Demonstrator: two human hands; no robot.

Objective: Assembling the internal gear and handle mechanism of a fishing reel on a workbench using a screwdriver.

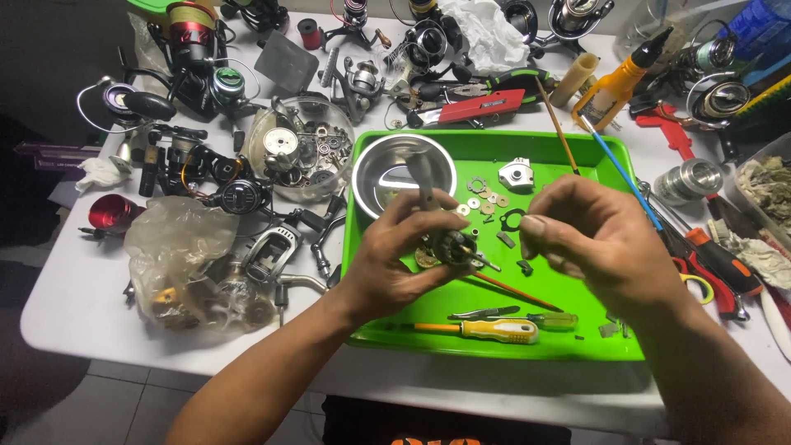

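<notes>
My left hand (394,259) grips a dark fishing reel body (451,245) with a grey stem sticking up, held over the green tray (494,350). My right hand (597,239) hovers just to the right of the reel, fingers curled and pinched together; whether a small part sits between them is hidden. On the tray lie a steel bowl (387,169), several washers and a black ring (511,219), a white reel side cover (517,174), a yellow-handled screwdriver (494,330) and small pliers (484,313).
The white table is crowded: several reels and loose parts at the left and back, a clear bowl of parts (301,148), a plastic bag of parts (185,264), a red utility knife (486,105), an orange oil bottle (614,82), screwdrivers and scissors (713,268) at the right.
</notes>
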